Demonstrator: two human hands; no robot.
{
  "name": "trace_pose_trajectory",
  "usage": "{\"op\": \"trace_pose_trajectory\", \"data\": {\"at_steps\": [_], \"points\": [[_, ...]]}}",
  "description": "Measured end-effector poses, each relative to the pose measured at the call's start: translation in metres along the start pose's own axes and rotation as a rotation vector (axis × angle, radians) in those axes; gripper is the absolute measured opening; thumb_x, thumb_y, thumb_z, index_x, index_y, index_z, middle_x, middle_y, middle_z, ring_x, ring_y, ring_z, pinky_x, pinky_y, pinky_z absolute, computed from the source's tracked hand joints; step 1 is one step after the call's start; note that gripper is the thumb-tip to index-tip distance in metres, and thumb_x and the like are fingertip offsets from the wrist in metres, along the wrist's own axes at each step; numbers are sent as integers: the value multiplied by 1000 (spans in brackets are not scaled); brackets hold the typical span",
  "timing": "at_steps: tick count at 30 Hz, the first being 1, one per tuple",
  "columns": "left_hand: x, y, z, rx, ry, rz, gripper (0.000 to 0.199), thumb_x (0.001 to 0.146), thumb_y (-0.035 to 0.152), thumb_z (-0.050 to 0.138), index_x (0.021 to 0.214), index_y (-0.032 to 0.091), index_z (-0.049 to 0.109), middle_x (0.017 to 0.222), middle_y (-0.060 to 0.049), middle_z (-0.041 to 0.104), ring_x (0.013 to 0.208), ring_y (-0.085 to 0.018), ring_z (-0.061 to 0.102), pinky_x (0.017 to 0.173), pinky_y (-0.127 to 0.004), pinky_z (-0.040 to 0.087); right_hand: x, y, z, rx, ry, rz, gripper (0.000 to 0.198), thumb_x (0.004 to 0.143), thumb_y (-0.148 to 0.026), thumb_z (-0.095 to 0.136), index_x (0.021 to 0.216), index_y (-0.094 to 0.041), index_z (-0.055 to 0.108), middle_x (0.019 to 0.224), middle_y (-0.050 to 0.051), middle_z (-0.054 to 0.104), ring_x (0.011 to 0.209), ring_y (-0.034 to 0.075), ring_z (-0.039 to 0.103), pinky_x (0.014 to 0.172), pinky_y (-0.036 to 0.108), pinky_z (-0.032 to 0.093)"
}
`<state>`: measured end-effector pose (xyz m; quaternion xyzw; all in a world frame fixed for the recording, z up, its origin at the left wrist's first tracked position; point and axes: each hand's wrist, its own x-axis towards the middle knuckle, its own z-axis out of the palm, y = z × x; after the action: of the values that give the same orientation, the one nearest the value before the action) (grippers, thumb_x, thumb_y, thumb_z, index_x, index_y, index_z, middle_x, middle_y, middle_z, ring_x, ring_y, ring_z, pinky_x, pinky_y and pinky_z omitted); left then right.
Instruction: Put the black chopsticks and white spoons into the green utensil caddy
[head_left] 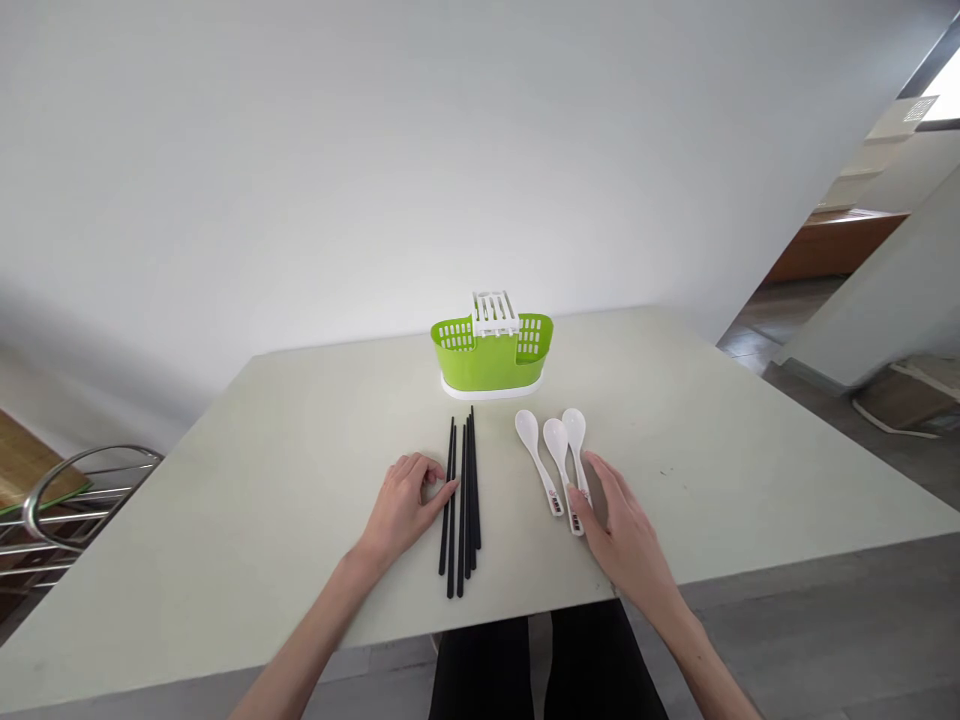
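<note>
Several black chopsticks (pixel 469 500) lie on the table, roughly lengthwise from me. My left hand (pixel 405 507) rests at their left side, fingers loosely bent and apart from the thumb, whose tip touches the leftmost chopsticks. To the right, three white spoons (pixel 556 440) lie bowls away from me, with dark and red marks on their handles. My right hand (pixel 622 525) is open beside them, its thumb over the middle spoon's handle and its fingers just right of the rightmost spoon. Part of that spoon's handle is hidden by the hand. All pieces lie flat on the tabletop.
A green utensil basket (pixel 491 365) with a white base and white slotted top piece (pixel 495 312) stands beyond the cutlery, near the wall. The pale table (pixel 300 420) ends close to my legs. A metal rack (pixel 67 520) is off its left side.
</note>
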<state>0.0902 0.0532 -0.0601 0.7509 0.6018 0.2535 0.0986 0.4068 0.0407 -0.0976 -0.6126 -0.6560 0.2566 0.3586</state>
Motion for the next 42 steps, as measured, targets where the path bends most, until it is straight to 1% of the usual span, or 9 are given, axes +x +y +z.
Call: {"op": "trace_pose_trajectory", "data": {"at_steps": [7,12,15,23,28,32,36,39,42], "points": [[-4,-14,-39,63,-123,-136,42,94,63,57,83,24,65,90,-6,71,87,-26,64,80,-38,49,0,1,0,-9,3,-18,61,105,-58,39,159,-30,37,161,9,48,148,33,45,113,54,48],[-9,-20,-73,156,-234,-301,39,90,62,58,85,25,71,94,-6,76,86,-27,70,71,-35,50,0,1,-1,-9,5,-22,61,105,-59,39,159,-31,38,161,9,49,147,32,46,112,53,49],[-11,-17,-87,264,-263,-329,36,90,57,56,86,25,73,96,-7,78,86,-28,71,71,-36,50,-1,2,-1,0,-3,-18,62,104,-59,39,159,-30,38,161,9,48,148,32,46,114,54,47],[-10,1,-86,514,-282,-236,30,88,39,53,77,24,76,90,-11,78,86,-31,73,87,-41,49,-2,2,-2,15,7,-11,63,103,-60,41,158,-29,39,161,10,49,148,34,45,114,56,46],[-6,4,-83,511,-266,-228,29,92,38,52,80,24,74,92,-11,79,85,-29,75,80,-38,51,-2,0,-4,21,-12,11,64,103,-61,40,159,-29,38,162,9,47,148,33,44,115,56,45],[3,10,-94,401,-156,-261,29,97,43,46,98,24,68,96,-10,81,82,-29,77,70,-36,52,-1,-1,-5,19,-34,21,65,103,-62,39,159,-29,37,163,9,45,148,33,44,114,55,47],[11,25,-105,14,87,-248,32,99,57,50,106,26,57,101,-7,82,93,-28,79,64,-32,54,-1,-1,-5,16,-23,14,64,103,-61,39,159,-29,38,163,8,46,149,33,44,115,55,46],[12,34,-101,-227,254,-228,32,97,58,60,104,27,54,105,-6,82,104,-28,78,77,-34,58,-1,-1,-4,5,-24,16,64,104,-62,39,159,-30,37,163,8,46,149,33,44,114,56,46],[10,34,-92,-350,302,-219,33,95,56,65,106,26,57,105,-7,82,109,-28,76,93,-40,58,-2,-1,-4,0,-27,22,64,104,-62,38,159,-30,37,163,9,46,149,33,44,114,55,47]]}}
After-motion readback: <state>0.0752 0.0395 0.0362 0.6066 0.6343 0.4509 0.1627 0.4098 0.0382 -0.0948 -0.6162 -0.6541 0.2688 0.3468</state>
